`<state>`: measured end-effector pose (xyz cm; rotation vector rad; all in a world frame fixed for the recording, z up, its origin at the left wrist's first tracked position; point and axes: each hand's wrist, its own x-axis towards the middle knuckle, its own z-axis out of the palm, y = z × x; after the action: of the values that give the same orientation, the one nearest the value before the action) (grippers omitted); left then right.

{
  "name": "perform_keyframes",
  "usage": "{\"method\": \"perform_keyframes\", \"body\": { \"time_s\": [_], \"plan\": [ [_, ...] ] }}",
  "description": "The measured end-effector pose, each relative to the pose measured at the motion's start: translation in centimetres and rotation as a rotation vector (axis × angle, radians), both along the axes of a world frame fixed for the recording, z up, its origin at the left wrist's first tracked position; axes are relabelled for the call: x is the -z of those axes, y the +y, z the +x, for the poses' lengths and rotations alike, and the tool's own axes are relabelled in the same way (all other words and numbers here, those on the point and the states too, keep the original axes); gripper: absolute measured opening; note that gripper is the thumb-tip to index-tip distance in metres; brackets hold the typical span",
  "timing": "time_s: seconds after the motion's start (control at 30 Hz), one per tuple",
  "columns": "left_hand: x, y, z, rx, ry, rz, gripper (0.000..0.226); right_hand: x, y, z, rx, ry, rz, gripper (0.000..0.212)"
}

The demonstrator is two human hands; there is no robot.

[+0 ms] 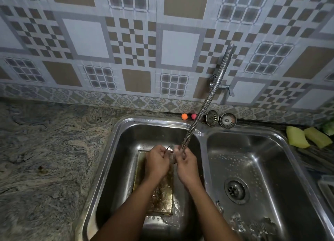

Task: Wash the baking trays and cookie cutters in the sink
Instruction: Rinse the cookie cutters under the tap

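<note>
In the head view, both hands meet under the flexible tap hose (207,99). Its nozzle ends just above them, so water falls straight onto what they hold. The left hand (156,162) and right hand (187,167) each curl their fingers round a small thin metal piece, probably a cookie cutter (172,161), though most of it is hidden. It hangs above the baking tray (163,193), which lies flat on the floor of the left basin (115,168), likely catching the runoff. The basin walls stand near on both sides, and the hose crowds the right hand. There is freer room in the right basin (271,168) and on the counter (45,159).
</note>
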<state>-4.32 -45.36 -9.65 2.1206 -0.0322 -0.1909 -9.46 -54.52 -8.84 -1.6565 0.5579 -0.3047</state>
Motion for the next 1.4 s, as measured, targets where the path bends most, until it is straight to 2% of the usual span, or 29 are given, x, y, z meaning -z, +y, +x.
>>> {"method": "perform_keyframes", "body": {
  "time_s": [0.1, 0.23, 0.4, 0.5, 0.6, 0.67, 0.73, 0.83, 0.97, 1.07, 1.23, 1.33, 1.4],
  "plan": [
    [-0.2, 0.1, -0.6, 0.144, -0.075, 0.058, 0.004, 1.1, -0.4, 0.7, 0.125, 0.054, -0.107, 0.029],
    [-0.6, -0.1, -1.5, 0.171, -0.301, 0.019, 0.010, 1.5, -0.6, 0.8, 0.181, 0.132, -0.162, 0.031],
    [-0.1, 0.0, -1.0, 0.159, -0.221, 0.188, 0.006, 1.1, -0.2, 0.0, 0.087, -0.014, -0.084, 0.027],
    [0.2, -0.5, -1.5, 0.210, -0.264, 0.204, 0.002, 1.0, -0.8, 0.5, 0.195, -0.002, -0.108, 0.037],
    [0.4, -0.5, -1.5, 0.217, -0.266, 0.163, 0.010, 1.1, -1.6, 1.2, 0.185, 0.050, -0.046, 0.039],
    [0.1, -0.3, -1.0, 0.161, -0.192, 0.193, 0.022, 1.3, -1.1, 0.9, 0.100, 0.025, -0.003, 0.036],
    [-0.4, -0.3, -0.5, 0.092, -0.034, 0.198, 0.030, 1.4, -0.5, 0.2, 0.019, -0.011, -0.022, 0.027],
    [-0.1, -0.5, -0.4, 0.103, 0.167, 0.160, 0.042, 0.9, 0.0, -0.2, 0.045, -0.047, 0.018, 0.016],
    [-0.7, -0.8, -0.7, -0.024, 0.420, -0.240, 0.043, 0.1, 0.5, 0.0, 0.041, -0.040, 0.137, 0.021],
    [-1.1, -0.7, -0.7, 0.045, 0.467, -0.302, 0.041, 0.2, 0.0, 0.3, 0.112, -0.034, 0.120, 0.031],
    [-0.5, -0.1, -0.6, 0.030, 0.351, -0.412, 0.019, 0.3, -1.3, 1.2, 0.200, 0.133, 0.273, 0.048],
    [-0.7, -0.4, -0.6, 0.073, 0.185, -0.340, 0.008, 0.6, -1.7, 1.4, 0.183, 0.177, 0.339, 0.035],
    [-0.4, -0.7, -0.6, -0.020, 0.127, -0.243, 0.018, 0.9, -1.3, 1.3, 0.125, 0.124, 0.187, 0.018]
  ]
}}
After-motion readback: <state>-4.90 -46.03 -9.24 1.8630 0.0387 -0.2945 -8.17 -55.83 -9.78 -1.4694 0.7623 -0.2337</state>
